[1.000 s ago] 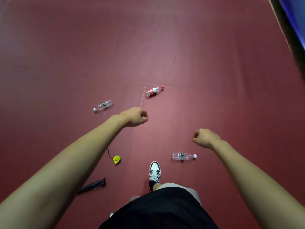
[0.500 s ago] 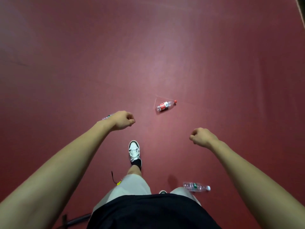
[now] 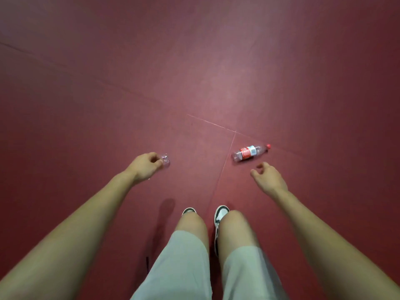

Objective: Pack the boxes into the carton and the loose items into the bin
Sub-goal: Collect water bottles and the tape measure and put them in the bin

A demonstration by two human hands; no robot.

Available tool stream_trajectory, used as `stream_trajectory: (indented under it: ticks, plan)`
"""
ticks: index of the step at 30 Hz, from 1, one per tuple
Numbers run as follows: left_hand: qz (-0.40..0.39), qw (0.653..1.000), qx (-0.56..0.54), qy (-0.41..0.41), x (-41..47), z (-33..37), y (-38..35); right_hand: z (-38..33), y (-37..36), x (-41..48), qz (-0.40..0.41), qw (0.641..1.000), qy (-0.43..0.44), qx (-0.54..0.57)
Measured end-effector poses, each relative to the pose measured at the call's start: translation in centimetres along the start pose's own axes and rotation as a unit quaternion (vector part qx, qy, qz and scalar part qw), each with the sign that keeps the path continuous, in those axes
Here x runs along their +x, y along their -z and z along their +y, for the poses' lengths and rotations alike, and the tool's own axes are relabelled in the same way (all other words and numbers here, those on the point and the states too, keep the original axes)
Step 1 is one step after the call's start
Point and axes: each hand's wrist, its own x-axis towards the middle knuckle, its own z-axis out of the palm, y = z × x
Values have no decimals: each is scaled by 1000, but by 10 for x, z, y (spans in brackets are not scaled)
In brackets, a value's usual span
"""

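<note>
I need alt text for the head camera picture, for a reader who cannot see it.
A person leans over a red floor, right hand open just short of a lying red-labelled bottle. The left hand is at a clear bottle, mostly hidden behind it.

Pale grey shorts point(image 3: 188, 267) end above the knees. The right sneaker point(image 3: 221, 213), below and inward of the right hand point(image 3: 268, 177), is white with dark panels. The left sneaker point(image 3: 189, 211), inward of the left hand point(image 3: 147, 166), shows a white, dark-edged toe. Forearms are bare.

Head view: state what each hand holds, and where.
The left hand curls over a clear bottle near one end; grip uncertain. The right hand holds nothing.
</note>
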Motion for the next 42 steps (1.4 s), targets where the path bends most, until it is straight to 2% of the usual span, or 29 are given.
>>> stream_trajectory:
  ticks: [5,9,14,18,21,24,28,31,34,38,42]
  plan:
    - [42,999,-10,18,120,-79,-61,6,-88,134,32,998,-30,45]
    - [65,996,56,14,208,-135,-112,18,-161,229,35,995,-55,70]
    - [95,983,155,12,289,-191,-156,31,-231,322,107,991,-65,50]
    - [97,977,181,61,322,-233,-175,36,-258,365,176,974,-118,77]
    - [112,974,188,57,331,-245,-180,38,-266,384,188,957,-176,136]
    - [125,961,241,58,337,-243,-176,40,-267,398,203,937,-203,201]
    - [77,959,267,63,345,-244,-172,40,-265,409,232,914,-238,233]
    - [58,970,224,67,347,-248,-172,38,-267,407,249,893,-257,271]
    - [87,980,170,54,339,-238,-170,34,-263,392,254,883,-234,318]
    - [102,994,24,20,311,-198,-152,19,-226,349,202,868,-225,393]
    - [103,988,-119,-16,257,-122,-110,-5,-164,286,136,808,-210,533]
